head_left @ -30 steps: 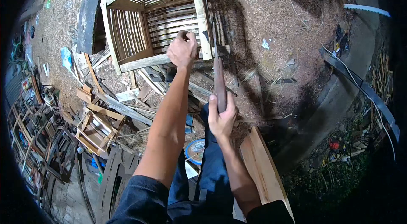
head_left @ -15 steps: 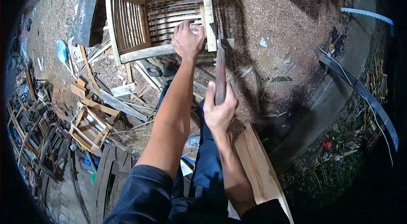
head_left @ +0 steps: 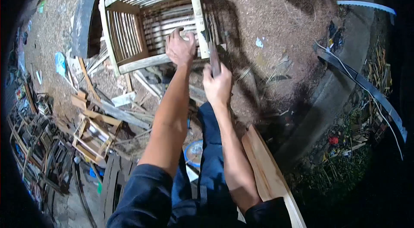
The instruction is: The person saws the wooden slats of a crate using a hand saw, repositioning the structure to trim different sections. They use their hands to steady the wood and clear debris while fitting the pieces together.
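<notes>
A slatted wooden frame (head_left: pixel 151 61), like a small crate or chair body, lies on the ground ahead of me. My left hand (head_left: pixel 180 48) rests over its near rail, fingers bent inward. Wrapped in my right hand (head_left: pixel 218 82) is the wooden handle of what looks like a hand saw (head_left: pixel 214 57). Its thin dark blade is seen nearly edge-on, running along the right post (head_left: pixel 199 17) of the frame. The blade's teeth cannot be made out, and my left palm hides part of the rail.
A dark board (head_left: pixel 84 21) leans left of the frame. Scrap wood, a small wooden box (head_left: pixel 92 137) and a heap of sticks (head_left: pixel 39 150) lie on the left. A pale plank (head_left: pixel 267 165) is beside my right forearm; a long metal strip (head_left: pixel 366 85) lies far right.
My right hand has pushed the saw forward, away from me, along the post. My left hand stays on the rail. The whole view has shifted slightly.
</notes>
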A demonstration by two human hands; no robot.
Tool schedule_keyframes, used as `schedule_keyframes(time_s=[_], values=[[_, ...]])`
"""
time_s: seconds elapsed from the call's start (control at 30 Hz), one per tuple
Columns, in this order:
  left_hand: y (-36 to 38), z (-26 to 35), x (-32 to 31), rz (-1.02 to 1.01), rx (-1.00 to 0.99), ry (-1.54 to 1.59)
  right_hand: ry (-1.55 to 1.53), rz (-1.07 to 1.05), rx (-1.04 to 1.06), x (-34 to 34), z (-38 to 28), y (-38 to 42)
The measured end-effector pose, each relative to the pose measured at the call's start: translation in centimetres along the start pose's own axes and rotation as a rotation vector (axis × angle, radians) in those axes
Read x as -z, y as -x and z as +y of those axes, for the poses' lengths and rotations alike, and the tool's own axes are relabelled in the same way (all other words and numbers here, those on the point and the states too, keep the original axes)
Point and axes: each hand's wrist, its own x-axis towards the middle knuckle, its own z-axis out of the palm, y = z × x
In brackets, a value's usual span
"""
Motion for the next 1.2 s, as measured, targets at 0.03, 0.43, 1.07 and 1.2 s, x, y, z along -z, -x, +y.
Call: schedule_keyframes(time_s=[0.03,0.43,1.07,1.2], values=[[0.2,-0.5,-0.3,0.007,0.021,-0.027,0.077,-0.012,-0.024,1.2,-0.7,1.9],[-0.2,-0.4,-0.5,-0.002,0.021,-0.009,-0.025,-0.057,-0.184,4.9,-1.7,8.6],[0.0,-0.2,-1.0,0.054,-0.033,-0.024,-0.019,0.023,-0.123,0.1,-1.7,0.8],[0.3,-0.2,-0.1,-0.008,-0.004,0.034,-0.132,0.01,-0.151,5.6,-0.8,10.3]])
